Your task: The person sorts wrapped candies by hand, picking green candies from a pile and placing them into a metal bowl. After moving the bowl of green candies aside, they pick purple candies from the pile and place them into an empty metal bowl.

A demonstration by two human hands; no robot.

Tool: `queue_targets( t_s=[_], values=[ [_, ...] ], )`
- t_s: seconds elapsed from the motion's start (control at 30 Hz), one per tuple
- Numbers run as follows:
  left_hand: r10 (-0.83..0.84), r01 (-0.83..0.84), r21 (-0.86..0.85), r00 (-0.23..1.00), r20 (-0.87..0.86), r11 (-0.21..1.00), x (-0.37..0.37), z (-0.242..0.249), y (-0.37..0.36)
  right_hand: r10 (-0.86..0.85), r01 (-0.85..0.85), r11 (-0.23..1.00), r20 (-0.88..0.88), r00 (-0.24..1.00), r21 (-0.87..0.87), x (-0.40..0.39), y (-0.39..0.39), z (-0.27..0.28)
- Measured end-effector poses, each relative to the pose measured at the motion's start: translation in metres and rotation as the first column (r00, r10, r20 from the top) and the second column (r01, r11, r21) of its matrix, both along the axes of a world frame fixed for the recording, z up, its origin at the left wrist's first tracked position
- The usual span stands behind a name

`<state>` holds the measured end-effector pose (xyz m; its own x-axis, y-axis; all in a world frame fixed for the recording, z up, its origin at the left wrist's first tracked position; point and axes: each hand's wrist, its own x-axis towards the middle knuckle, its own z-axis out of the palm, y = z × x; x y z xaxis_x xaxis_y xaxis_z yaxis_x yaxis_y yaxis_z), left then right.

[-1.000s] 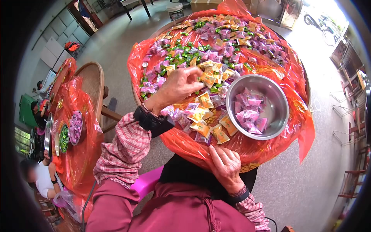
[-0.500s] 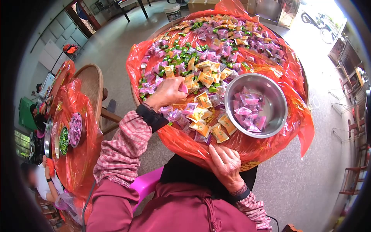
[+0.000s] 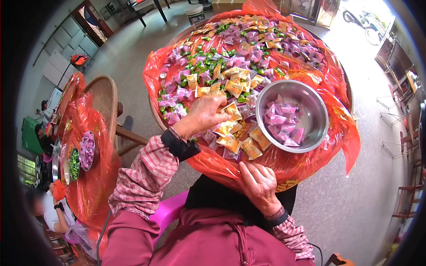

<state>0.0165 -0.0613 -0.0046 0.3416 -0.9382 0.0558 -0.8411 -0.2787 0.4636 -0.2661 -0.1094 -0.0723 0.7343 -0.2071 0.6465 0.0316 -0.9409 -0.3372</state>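
Left hand's (image 3: pixel 219 104) fingertips blur into the orange sachets (image 3: pixel 234 88); grip unclear. Sachet print too small to read.

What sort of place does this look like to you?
Probably a communal hall or informal workroom: wrapped packets lie across a round table draped in red plastic, and other people are gathered at another draped table.

Shiny round metal bowl (image 3: pixel 314 122) on the near right of a crinkled red plastic sheet (image 3: pixel 208 162)
Pink plastic-wrapped packets (image 3: pixel 284 119) lie inside; flat orange plastic packets (image 3: pixel 251 148) lie left, small green wrapped pieces (image 3: pixel 213 62) farther back.
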Motion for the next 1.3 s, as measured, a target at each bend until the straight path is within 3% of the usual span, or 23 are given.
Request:
queue_targets(
  t_s=[0.07, 0.13, 0.17, 0.27, 0.3, 0.37, 0.5, 0.57, 0.6, 0.67, 0.7, 0.8, 0.83, 0.9, 0.97, 1.0, 1.03, 1.1, 1.3],
  values=[
    [0.037, -0.040, 0.067, 0.998, 0.041, 0.997, 0.001, -0.022, 0.009, 0.000, 0.000, 1.000, 0.008, 1.000, -0.008, 0.000, 0.000, -0.001],
    [0.031, -0.010, -0.108, 0.981, 0.190, 0.994, 0.005, -0.045, 0.012, 0.005, -0.005, 1.000, 0.004, 1.000, -0.009, 0.000, 0.000, 0.000],
    [0.031, -0.009, -0.112, 0.981, 0.191, 0.994, 0.009, -0.046, 0.013, 0.004, -0.004, 1.000, 0.005, 1.000, -0.013, 0.000, 0.000, -0.001],
    [0.056, -0.056, 0.023, 0.998, -0.005, 0.998, 0.021, -0.031, 0.013, -0.011, 0.011, 1.000, 0.004, 1.000, -0.001, -0.001, 0.001, -0.001],
    [0.134, -0.117, 0.090, 0.968, -0.214, 0.989, 0.020, -0.016, 0.013, -0.010, 0.010, 1.000, 0.004, 1.000, 0.002, -0.001, 0.001, -0.001],
    [0.156, -0.159, 0.047, 0.793, -0.589, 0.986, 0.029, -0.010, 0.022, -0.009, 0.009, 1.000, 0.004, 1.000, 0.007, -0.002, 0.002, -0.002],
    [0.157, -0.207, -0.011, 0.775, -0.612, 0.978, 0.016, 0.019, 0.009, 0.001, -0.001, 1.000, -0.006, 1.000, 0.031, -0.002, 0.002, -0.003],
    [-0.053, -0.128, -0.162, 0.601, -0.798, 0.978, 0.003, 0.029, -0.009, 0.004, -0.004, 0.999, -0.003, 1.000, 0.033, -0.001, 0.003, -0.002],
    [-0.054, -0.131, -0.164, 0.599, -0.799, 0.978, -0.009, 0.039, -0.018, 0.002, -0.002, 1.000, -0.008, 1.000, 0.019, -0.001, 0.002, -0.001],
    [-0.272, -0.039, -0.353, 0.562, -0.782, 0.935, -0.028, 0.058, -0.032, -0.002, 0.003, 1.000, -0.014, 1.000, 0.006, -0.001, 0.002, -0.001],
    [-0.271, -0.038, -0.351, 0.561, -0.782, 0.935, -0.029, 0.059, -0.032, -0.005, 0.005, 1.000, -0.017, 1.000, 0.008, -0.001, 0.002, -0.001],
    [-0.308, 0.019, -0.425, 0.720, -0.622, 0.905, -0.018, 0.051, -0.026, -0.009, 0.009, 1.000, -0.017, 1.000, 0.016, -0.002, 0.003, 0.000],
    [-0.304, 0.022, -0.420, 0.723, -0.620, 0.907, -0.008, 0.047, -0.014, -0.011, 0.011, 1.000, -0.015, 1.000, 0.017, -0.002, 0.003, 0.000],
    [-0.057, -0.003, -0.150, 0.918, -0.392, 0.989, 0.011, 0.041, 0.019, -0.009, 0.009, 1.000, -0.007, 1.000, 0.021, -0.002, 0.002, 0.000],
    [-0.017, 0.018, 0.003, 0.972, -0.233, 1.000, 0.019, 0.038, 0.050, -0.002, 0.002, 1.000, -0.002, 1.000, 0.023, -0.002, 0.002, -0.001],
    [-0.012, 0.012, 0.000, 0.993, -0.117, 1.000, 0.020, 0.032, 0.064, -0.002, 0.002, 0.999, -0.003, 1.000, 0.036, -0.002, 0.002, -0.001],
    [-0.076, 0.077, -0.047, 0.997, 0.025, 0.996, 0.023, 0.020, 0.074, -0.001, 0.002, 0.999, -0.004, 1.000, 0.048, -0.002, 0.003, -0.001],
    [-0.097, 0.090, 0.044, 0.975, 0.201, 0.995, 0.024, 0.006, 0.091, 0.003, -0.003, 0.999, -0.003, 1.000, 0.046, -0.001, 0.002, -0.002],
    [-0.145, 0.095, 0.155, 0.924, 0.355, 0.983, 0.029, -0.020, 0.085, -0.007, 0.007, 1.000, -0.012, 1.000, 0.008, -0.001, 0.002, 0.001]
  ],
)
